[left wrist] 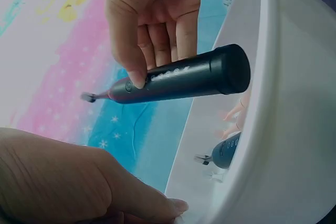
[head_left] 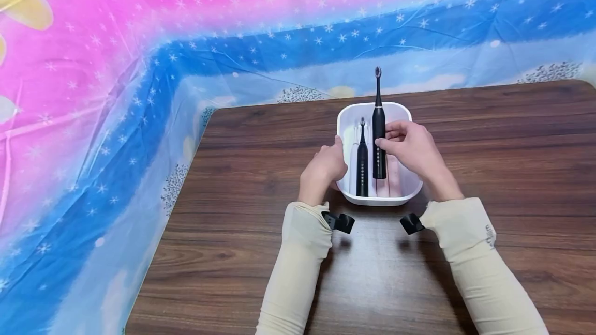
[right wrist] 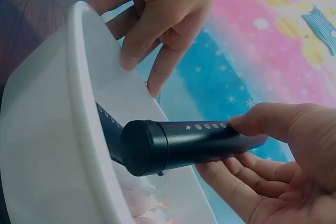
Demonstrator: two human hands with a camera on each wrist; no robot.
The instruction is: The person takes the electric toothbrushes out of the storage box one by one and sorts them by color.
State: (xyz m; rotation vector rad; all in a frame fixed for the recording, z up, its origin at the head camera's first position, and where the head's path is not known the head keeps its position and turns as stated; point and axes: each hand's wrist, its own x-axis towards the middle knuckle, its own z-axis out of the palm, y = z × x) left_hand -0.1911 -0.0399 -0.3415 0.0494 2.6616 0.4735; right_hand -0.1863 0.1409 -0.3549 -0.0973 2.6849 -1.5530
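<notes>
My right hand (head_left: 412, 150) pinches a black toothbrush (head_left: 378, 122) above the white box (head_left: 379, 201).
From far off, I see it right of the frame's middle, at the left tip of that hand, thumb in front, fingers behind. It runs up and down the frame, brush end on top. The other toothbrush (head_left: 361, 169) lies in the box, lower left, pointing nearly the same way. My left hand (head_left: 324, 166) is nearer that one, fingers gripping the box's left wall.

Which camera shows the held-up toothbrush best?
The head view: the held toothbrush shows nearly whole, brush head to base. The left wrist view shows its base large, its brush head small and blurry; the right wrist view shows only handle and base.
</notes>
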